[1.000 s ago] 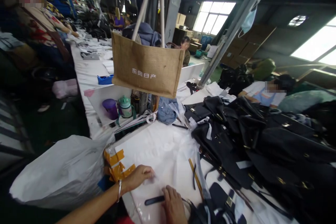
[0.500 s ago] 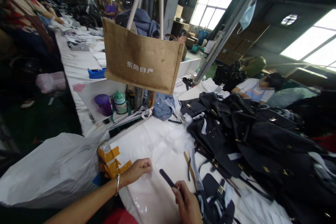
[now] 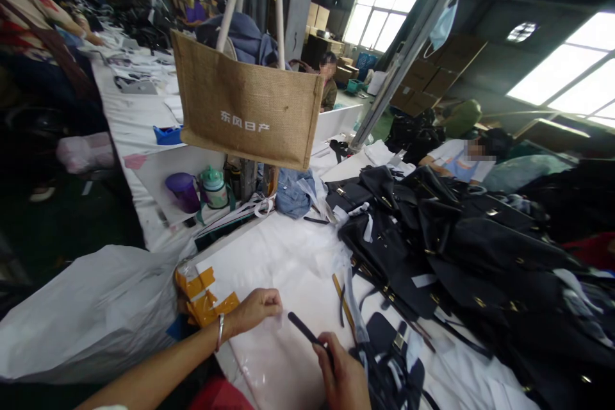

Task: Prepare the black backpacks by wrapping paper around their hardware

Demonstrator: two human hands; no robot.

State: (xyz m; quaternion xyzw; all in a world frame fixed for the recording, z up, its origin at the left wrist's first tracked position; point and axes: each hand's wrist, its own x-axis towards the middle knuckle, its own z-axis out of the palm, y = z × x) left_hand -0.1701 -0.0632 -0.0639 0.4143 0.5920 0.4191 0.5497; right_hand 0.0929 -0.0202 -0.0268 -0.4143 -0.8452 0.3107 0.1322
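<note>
My right hand [image 3: 342, 368] is closed around a black strap [image 3: 303, 328], whose rounded end points up and to the left over the white work surface [image 3: 283, 243]. My left hand [image 3: 257, 309], with a bracelet at the wrist, is pinched shut just left of the strap's tip. A faint see-through bit shows under its fingertips, too small to name. Right of my right hand lies a small black bag piece [image 3: 384, 333] with a metal clasp. A yellowish ruler-like strip [image 3: 343, 304] lies beyond that hand.
Black bags [image 3: 461, 256] with gold fittings are heaped at the right. A burlap tote [image 3: 245, 109] hangs ahead. A purple cup [image 3: 183, 191] and green bottle [image 3: 214, 187] stand behind. Orange tape [image 3: 204, 295] and a large plastic bag [image 3: 96, 307] are at left. Co-workers sit and stand farther off.
The view has shifted slightly, so the surroundings sit a little farther left. My left hand is slightly nearer the strap's tip. Both hands keep their closed grip.
</note>
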